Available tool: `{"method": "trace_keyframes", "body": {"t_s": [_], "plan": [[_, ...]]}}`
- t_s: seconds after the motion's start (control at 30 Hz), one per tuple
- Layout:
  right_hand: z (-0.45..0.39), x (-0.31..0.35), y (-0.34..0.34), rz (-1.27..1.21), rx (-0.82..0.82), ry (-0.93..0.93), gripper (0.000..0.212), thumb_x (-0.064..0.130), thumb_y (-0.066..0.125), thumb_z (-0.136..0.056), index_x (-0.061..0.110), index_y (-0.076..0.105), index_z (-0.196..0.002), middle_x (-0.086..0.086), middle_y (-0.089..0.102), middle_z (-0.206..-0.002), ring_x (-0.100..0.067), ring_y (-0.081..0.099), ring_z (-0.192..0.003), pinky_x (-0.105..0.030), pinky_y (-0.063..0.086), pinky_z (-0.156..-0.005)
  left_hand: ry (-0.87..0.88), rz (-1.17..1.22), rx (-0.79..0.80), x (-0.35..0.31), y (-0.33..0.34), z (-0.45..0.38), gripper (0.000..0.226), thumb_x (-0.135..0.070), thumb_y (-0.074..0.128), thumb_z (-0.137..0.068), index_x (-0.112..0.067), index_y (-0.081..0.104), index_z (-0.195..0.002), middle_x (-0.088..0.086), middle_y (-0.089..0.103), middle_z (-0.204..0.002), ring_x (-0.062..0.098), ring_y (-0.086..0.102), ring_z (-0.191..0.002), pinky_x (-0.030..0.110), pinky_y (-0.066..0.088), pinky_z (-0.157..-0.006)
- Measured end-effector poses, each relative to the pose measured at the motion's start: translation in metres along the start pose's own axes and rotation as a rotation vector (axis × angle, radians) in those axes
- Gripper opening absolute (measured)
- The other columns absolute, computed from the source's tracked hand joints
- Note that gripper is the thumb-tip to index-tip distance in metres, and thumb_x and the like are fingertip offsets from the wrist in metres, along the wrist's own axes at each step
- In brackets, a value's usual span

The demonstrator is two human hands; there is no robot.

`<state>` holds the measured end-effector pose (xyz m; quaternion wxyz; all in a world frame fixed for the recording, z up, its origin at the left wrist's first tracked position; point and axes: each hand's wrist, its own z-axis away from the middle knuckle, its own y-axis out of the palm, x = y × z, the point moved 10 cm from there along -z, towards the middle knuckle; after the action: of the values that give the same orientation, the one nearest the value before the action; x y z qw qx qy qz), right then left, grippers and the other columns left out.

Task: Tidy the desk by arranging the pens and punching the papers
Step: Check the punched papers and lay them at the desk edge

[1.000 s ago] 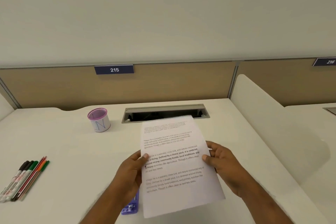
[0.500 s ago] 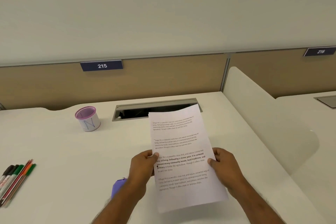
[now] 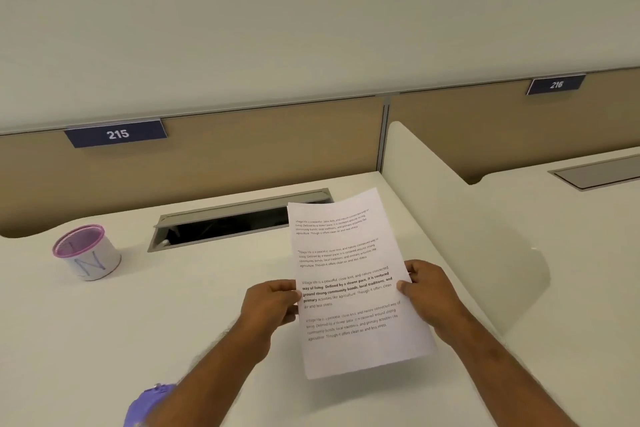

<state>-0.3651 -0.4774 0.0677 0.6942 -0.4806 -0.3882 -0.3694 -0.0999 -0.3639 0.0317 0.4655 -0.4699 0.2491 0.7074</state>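
A printed sheet of paper point(image 3: 349, 274) is held up above the white desk point(image 3: 145, 319), tilted slightly to the right. My left hand point(image 3: 272, 305) pinches its left edge and my right hand point(image 3: 429, 291) pinches its right edge, both near mid-height. A purple hole punch point(image 3: 147, 404) lies on the desk at the bottom, partly hidden under my left forearm. A pink-rimmed mesh pen cup point(image 3: 86, 251) stands at the back left. The pens are out of the frame.
An open cable tray slot point(image 3: 228, 222) runs along the back of the desk behind the paper. A white divider panel point(image 3: 460, 229) rises on the right; a tan partition point(image 3: 242, 149) with label 215 closes the back.
The paper and both hands have shifted to the right. The view swung right, so the pens at the left edge dropped out of sight.
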Motion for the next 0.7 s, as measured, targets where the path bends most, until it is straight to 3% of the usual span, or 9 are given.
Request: {"method": "trace_keyframes", "body": {"t_s": [0.1, 0.2, 0.37, 0.53, 0.7], "plan": [[-0.030, 0.000, -0.022, 0.092, -0.044, -0.009, 0.023, -0.008, 0.049, -0.083, 0.007, 0.066, -0.088, -0.009, 0.073, -0.093, -0.032, 0.069, -0.088, -0.049, 0.057, -0.081, -0.032, -0.034, -0.047, -0.003, 0.024, -0.022, 0.012, -0.002, 0.068, -0.086, -0.010, 0.076, -0.088, 0.002, 0.079, -0.078, 0.016, 0.070, -0.066, 0.024, 0.052, -0.058], [-0.060, -0.005, -0.044, 0.163, -0.110, 0.013, 0.024, -0.009, 0.046, -0.081, 0.006, 0.065, -0.086, -0.009, 0.072, -0.089, -0.033, 0.069, -0.084, -0.045, 0.057, -0.075, -0.069, -0.029, -0.083, -0.003, 0.053, -0.043, 0.008, -0.001, 0.072, -0.083, -0.007, 0.073, -0.089, 0.008, 0.076, -0.079, 0.017, 0.066, -0.064, 0.023, 0.051, -0.053], [-0.106, -0.015, -0.068, 0.293, -0.197, 0.052, 0.029, -0.006, 0.042, -0.080, 0.002, 0.065, -0.095, -0.013, 0.071, -0.096, -0.033, 0.066, -0.087, -0.040, 0.056, -0.076, -0.055, -0.073, -0.146, -0.003, 0.090, -0.069, 0.035, -0.001, 0.072, -0.082, -0.016, 0.056, -0.111, 0.009, 0.072, -0.087, 0.021, 0.067, -0.072, 0.031, 0.054, -0.063], [-0.137, -0.035, -0.071, 0.420, -0.204, 0.098, 0.029, -0.001, 0.043, -0.084, 0.003, 0.063, -0.104, -0.013, 0.068, -0.109, -0.032, 0.064, -0.097, -0.037, 0.054, -0.080, -0.057, -0.129, -0.169, 0.000, 0.116, -0.090, 0.031, -0.001, 0.070, -0.082, -0.018, 0.061, -0.106, 0.007, 0.073, -0.090, 0.020, 0.068, -0.069, 0.028, 0.054, -0.058], [-0.154, -0.052, -0.068, 0.455, -0.208, 0.141, 0.027, 0.002, 0.045, -0.086, 0.003, 0.061, -0.108, -0.014, 0.067, -0.113, -0.032, 0.063, -0.103, -0.035, 0.052, -0.083, -0.080, -0.183, -0.191, 0.003, 0.124, -0.108, 0.025, -0.003, 0.071, -0.082, -0.021, 0.064, -0.100, 0.005, 0.072, -0.093, 0.023, 0.072, -0.077, 0.037, 0.062, -0.074]]}}
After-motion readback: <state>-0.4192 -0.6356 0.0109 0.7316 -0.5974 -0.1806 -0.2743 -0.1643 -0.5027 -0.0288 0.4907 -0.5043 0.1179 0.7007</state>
